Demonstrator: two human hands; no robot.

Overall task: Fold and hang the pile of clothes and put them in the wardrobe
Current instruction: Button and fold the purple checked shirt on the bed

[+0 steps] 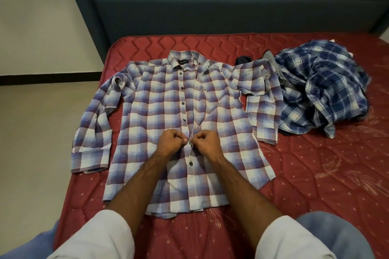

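- Plaid shirt (168, 115): laid flat, front up, at frame centre on the red mattress (315, 174); collar toward 12 o'clock, hem toward 6 o'clock, sleeves spread to 9 and 3 o'clock.
- Left hand (171, 141): fingers curled, pinching the shirt's front placket just left of the button line.
- Right hand (205, 141): fingers curled, pinching the same placket from the other side; the two hands nearly touch.
- Pile of clothes (322, 88): crumpled dark blue plaid on top, at 2 o'clock, touching the shirt's sleeve.
- Headboard (210, 6): dark blue, at 12 o'clock.
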